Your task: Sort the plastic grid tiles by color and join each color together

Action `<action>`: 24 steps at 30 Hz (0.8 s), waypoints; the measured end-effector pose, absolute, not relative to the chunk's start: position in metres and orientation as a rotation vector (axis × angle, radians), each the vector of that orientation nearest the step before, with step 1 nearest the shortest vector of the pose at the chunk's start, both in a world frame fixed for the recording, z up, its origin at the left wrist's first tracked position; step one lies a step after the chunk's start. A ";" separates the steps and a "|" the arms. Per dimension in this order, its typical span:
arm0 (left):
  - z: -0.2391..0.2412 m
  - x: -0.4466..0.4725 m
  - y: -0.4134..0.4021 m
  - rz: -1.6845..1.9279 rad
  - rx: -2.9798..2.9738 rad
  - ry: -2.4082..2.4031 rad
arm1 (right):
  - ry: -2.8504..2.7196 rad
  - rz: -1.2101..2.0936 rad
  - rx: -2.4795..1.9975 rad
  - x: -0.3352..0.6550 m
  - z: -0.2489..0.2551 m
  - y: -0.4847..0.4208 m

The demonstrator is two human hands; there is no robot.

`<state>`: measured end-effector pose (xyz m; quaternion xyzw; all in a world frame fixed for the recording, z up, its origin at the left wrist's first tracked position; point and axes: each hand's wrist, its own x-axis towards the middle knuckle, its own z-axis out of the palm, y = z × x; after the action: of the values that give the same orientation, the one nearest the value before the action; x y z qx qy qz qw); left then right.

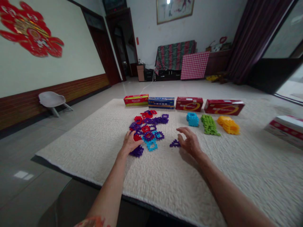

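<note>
Both hands were out over the cream quilted mat (99, 148). Four cartons (189, 104) lined its far edge, like a border. Before them sat blue (193, 119), green (209, 125) and yellow stacks (228, 125), seemingly kept apart by colour. The loose pile of red, purple and blue tiles (149, 124) lay unsorted. The left hand (130, 143) rested flat with fingers spread on its near edge, covering a purple cluster (137, 152); what lay under the palm was hidden. The right hand (189, 142) hovered loosely curled and empty, just beside a lone purple tile (175, 144).
</note>
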<state>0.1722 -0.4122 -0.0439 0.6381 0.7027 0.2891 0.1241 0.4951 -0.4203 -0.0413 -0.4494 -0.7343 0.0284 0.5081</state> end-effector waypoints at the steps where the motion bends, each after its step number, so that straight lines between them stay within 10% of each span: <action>1: -0.045 0.177 -0.412 0.849 1.883 2.035 | -1.835 0.080 -1.022 0.484 -0.038 -0.425; 24: -0.009 0.232 -0.387 0.721 2.418 1.306 | -2.340 0.285 -0.840 0.444 -0.029 -0.452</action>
<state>0.2324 -0.3865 -0.0086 0.8415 0.4546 0.2508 0.1496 0.4440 -0.4518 -0.0291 -0.3187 -0.8878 0.1081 0.3140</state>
